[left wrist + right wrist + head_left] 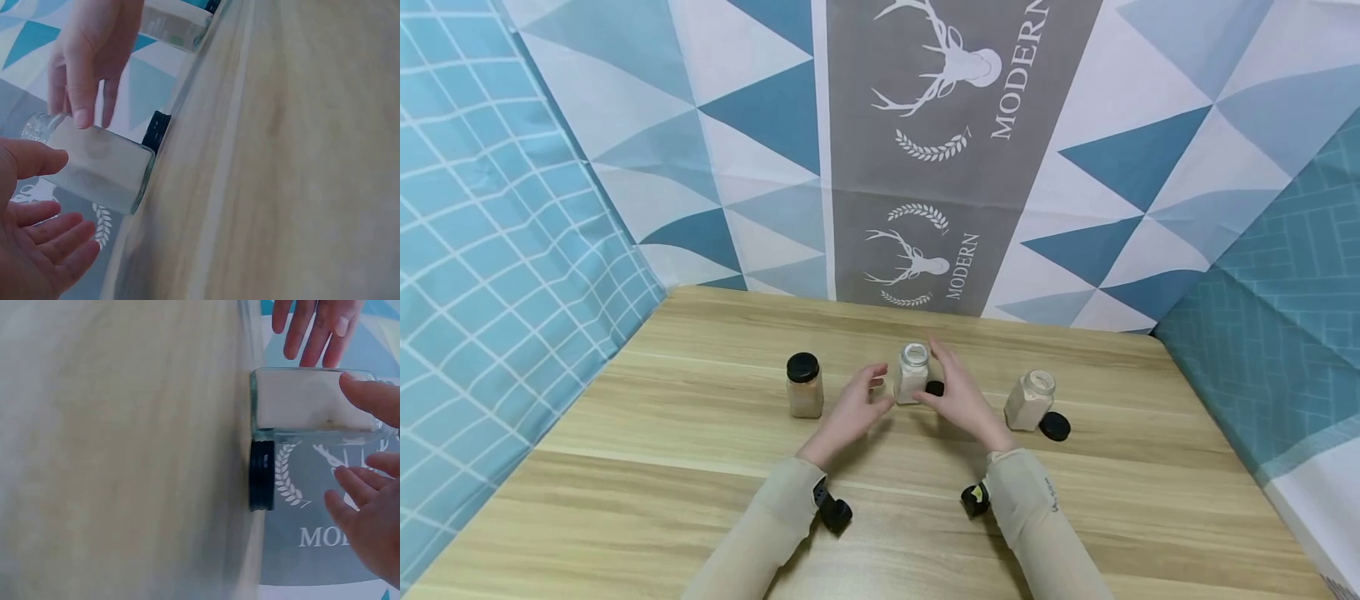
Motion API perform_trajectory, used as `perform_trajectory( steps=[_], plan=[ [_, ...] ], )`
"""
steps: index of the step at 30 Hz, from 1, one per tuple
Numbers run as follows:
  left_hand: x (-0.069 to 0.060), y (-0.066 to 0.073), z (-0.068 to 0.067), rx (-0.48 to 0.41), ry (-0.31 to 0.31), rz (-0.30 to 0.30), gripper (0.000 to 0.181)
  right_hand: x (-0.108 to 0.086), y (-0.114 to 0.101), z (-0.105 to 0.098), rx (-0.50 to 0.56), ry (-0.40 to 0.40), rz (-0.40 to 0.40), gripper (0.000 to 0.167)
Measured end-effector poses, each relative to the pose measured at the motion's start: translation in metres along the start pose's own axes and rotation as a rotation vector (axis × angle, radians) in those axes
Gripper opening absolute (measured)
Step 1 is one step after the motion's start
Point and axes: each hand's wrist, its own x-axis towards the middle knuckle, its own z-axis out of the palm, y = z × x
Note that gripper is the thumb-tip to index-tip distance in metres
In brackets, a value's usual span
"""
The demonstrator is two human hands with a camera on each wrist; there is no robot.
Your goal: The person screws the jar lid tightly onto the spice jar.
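Observation:
A glass jar of pale powder [912,379] stands upright on the wooden table, its mouth uncovered. On its left side is my left hand [853,407], fingers spread and apart from the glass. My right hand [961,398] flanks the other side, thumb out in front; whether that thumb touches the jar I cannot tell. A black lid [262,475] lies by the base of this jar, partly covered by the right hand in the head view. In the left wrist view the jar [100,159] appears between both hands, and neither hand grips it.
To the left stands a jar of tan powder [806,393] with its black lid on. Farther right is another uncovered jar of pale powder [1028,404], beside a loose black lid [1056,427]. Patterned cloth [760,125] hangs behind the table [700,500].

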Motion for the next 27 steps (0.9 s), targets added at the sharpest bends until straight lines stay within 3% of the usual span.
perform_trajectory(
  steps=[11, 19, 27],
  plan=[
    [0.013, 0.001, 0.009, -0.031, -0.056, 0.004, 0.057, 0.0, 0.009, 0.002, -0.019, -0.069, 0.024, 0.073],
    [0.02, 0.0, 0.016, -0.086, -0.045, -0.012, 0.054, -0.001, 0.011, 0.002, -0.084, -0.127, 0.099, 0.054],
    [0.024, -0.005, 0.018, -0.101, -0.027, -0.04, 0.051, 0.001, 0.014, 0.004, -0.182, -0.152, 0.067, 0.043]
  ],
)
